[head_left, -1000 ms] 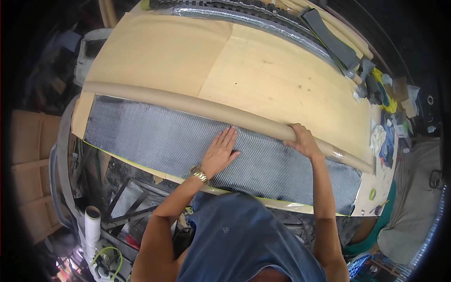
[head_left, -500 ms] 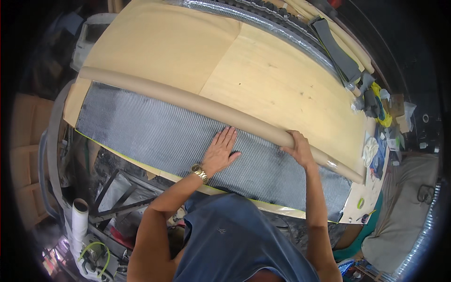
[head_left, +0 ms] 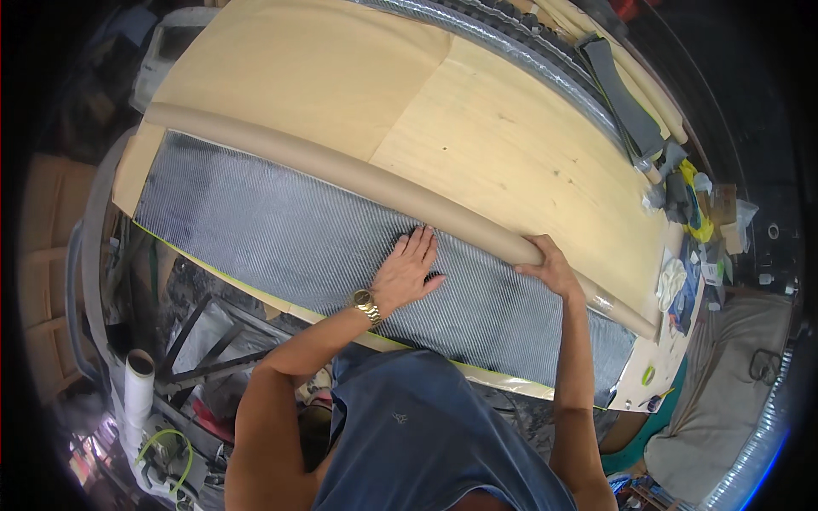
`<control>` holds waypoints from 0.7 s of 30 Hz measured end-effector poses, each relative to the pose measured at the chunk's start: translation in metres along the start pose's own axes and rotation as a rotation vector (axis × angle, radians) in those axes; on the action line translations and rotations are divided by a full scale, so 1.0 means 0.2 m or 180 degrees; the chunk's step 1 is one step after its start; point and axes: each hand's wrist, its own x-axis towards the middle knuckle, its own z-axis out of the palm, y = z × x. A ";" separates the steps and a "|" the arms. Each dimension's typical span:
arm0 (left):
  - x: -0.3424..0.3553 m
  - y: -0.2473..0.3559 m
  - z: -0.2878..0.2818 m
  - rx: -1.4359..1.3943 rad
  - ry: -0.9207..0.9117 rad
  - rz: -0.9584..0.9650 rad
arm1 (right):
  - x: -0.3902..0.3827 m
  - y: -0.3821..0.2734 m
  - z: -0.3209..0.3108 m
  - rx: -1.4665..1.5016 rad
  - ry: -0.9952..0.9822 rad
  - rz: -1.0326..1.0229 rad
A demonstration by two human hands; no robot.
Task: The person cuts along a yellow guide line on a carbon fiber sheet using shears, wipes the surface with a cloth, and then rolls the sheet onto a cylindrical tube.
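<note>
A long strip of dark grey woven fabric (head_left: 281, 221), with a carbon-fibre look and a yellow-green near edge, lies across the table. My left hand (head_left: 409, 268) rests flat on its middle, fingers stretched toward the brown cardboard tube (head_left: 341, 170) and their tips close to it. The tube lies along the fabric's far edge. Toward its right end my right hand (head_left: 552, 268) grips it, fingers over the top and thumb on the near side. A gold watch (head_left: 365, 304) is on my left wrist.
Beyond the tube spreads the pale wooden tabletop (head_left: 503, 145), partly under brown paper (head_left: 298, 77). A plastic-wrapped roll (head_left: 528, 60) lies along the far edge. Gloves (head_left: 671, 285) and a green tape ring (head_left: 648, 376) are at the right. A white roll (head_left: 139, 383) stands at lower left.
The whole view has turned and shifted slightly. My left hand stays flat on the fabric and my right hand stays on the tube, with little visible movement of either.
</note>
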 end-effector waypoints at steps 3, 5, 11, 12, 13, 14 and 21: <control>0.02 0.00 -0.01 -0.0013 0.0088 0.0043 | 0.03 -0.01 -0.05 -0.0086 -0.0263 0.0163; 0.04 0.01 -0.03 0.0100 0.0045 0.0085 | 0.07 0.06 -0.09 -0.0026 -0.0408 0.0254; 0.05 0.01 -0.02 0.0108 0.0065 0.0128 | 0.15 0.11 -0.15 0.0788 -0.0130 0.0498; 0.04 0.00 -0.02 0.0092 0.0080 0.0080 | 0.18 0.11 -0.15 0.0734 -0.0113 0.0549; 0.03 0.00 0.00 0.0124 0.0096 0.0053 | 0.19 0.11 -0.15 0.0736 -0.0122 0.0505; 0.02 0.00 0.03 -0.0005 0.0158 0.0031 | 0.18 0.10 -0.15 0.0670 -0.0203 0.0551; -0.04 0.02 0.07 -0.0371 0.0589 -0.0079 | 0.09 0.11 -0.11 0.0686 -0.0052 0.0357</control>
